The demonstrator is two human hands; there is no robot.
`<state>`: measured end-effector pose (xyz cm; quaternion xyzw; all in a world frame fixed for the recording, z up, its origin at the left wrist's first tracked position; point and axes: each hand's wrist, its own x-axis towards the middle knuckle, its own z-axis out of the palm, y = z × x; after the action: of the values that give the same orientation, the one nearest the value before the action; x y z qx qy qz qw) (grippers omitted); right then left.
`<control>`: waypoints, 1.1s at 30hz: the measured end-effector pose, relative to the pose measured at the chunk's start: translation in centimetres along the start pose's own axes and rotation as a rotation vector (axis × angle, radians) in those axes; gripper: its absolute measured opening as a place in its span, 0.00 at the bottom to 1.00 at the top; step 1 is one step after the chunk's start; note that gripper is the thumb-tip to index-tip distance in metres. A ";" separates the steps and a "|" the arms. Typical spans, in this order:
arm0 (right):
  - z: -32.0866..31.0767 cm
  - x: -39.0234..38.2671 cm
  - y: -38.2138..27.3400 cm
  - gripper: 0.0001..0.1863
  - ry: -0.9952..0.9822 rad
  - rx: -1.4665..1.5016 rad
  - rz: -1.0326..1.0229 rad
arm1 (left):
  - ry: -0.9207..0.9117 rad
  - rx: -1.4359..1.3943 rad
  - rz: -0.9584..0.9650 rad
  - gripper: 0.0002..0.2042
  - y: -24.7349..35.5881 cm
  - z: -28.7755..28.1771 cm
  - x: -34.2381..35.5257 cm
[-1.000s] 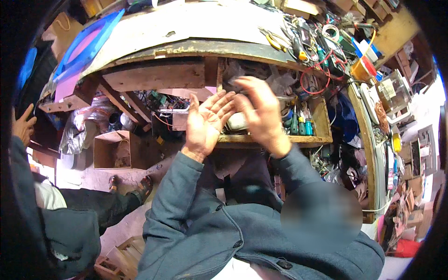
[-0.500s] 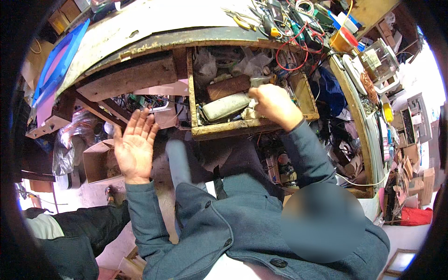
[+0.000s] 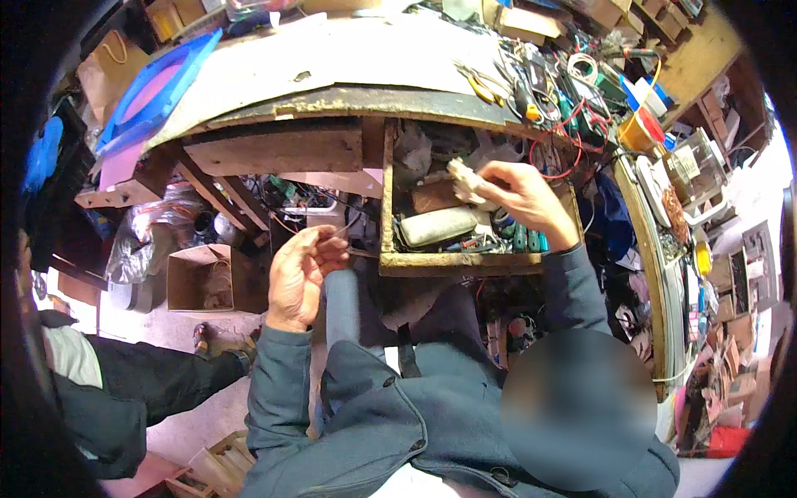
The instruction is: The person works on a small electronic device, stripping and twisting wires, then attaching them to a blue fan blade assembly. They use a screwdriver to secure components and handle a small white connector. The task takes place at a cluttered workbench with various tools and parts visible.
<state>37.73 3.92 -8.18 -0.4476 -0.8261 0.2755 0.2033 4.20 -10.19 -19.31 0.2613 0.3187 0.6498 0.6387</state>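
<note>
My right hand (image 3: 531,199) is closed on a crumpled off-white rag (image 3: 471,181) and holds it up over the wooden drawer (image 3: 465,264). Below it in the drawer lie a pale rounded case (image 3: 438,226) and a reddish-brown block (image 3: 435,196). Small tools and green-handled pieces (image 3: 525,239) sit along the drawer's near side, and clear plastic bags at its back. Left of the drawer, my left hand (image 3: 300,278) is raised palm up with its fingers loosely bent. Nothing shows plainly in it.
The workbench (image 3: 357,100) runs above the drawer, with pliers (image 3: 485,90), red cables and cluttered tools at its right. A blue-framed tray (image 3: 158,87) leans at the left end. An open cardboard box (image 3: 199,280) stands on the floor. Another person's leg (image 3: 178,378) is at lower left.
My right hand has lifted the off-white rag up from the drawer. My left hand has moved toward the drawer and its fingers have bent. The view has shifted.
</note>
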 end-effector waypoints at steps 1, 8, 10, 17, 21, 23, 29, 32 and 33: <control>1.5 1.2 -0.4 0.11 -0.009 0.119 -0.063 | -0.018 0.025 0.014 0.18 0.3 0.8 0.3; 12.7 7.1 -7.6 0.17 -0.182 0.467 -0.214 | -0.046 0.044 0.191 0.25 2.9 5.2 2.4; 13.9 7.9 -9.3 0.17 -0.275 0.506 -0.217 | 0.058 0.128 0.239 0.19 3.1 3.9 2.0; 17.0 10.9 -11.5 0.16 -0.385 0.770 -0.197 | 0.321 0.184 0.357 0.11 4.5 0.8 0.0; 19.0 12.1 -11.5 0.17 -0.456 0.765 -0.208 | 0.430 0.245 0.403 0.08 4.1 -0.8 -0.3; 19.7 12.0 -11.3 0.18 -0.462 0.826 -0.212 | 0.442 0.310 0.405 0.06 4.0 -1.6 -0.5; 20.5 10.7 -11.2 0.17 -0.586 0.774 -0.200 | 0.492 0.370 0.347 0.07 2.9 -2.2 0.2; 21.1 11.0 -10.6 0.17 -0.541 0.717 -0.193 | 0.519 0.311 0.300 0.09 2.7 -1.2 0.8; 21.2 11.0 -10.5 0.17 -0.543 0.777 -0.191 | 0.536 0.283 0.288 0.10 2.6 -1.0 1.0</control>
<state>13.13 2.76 -16.74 -0.1726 -0.7227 0.6506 0.1567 1.74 -9.20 -18.10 0.2099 0.5221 0.7283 0.3911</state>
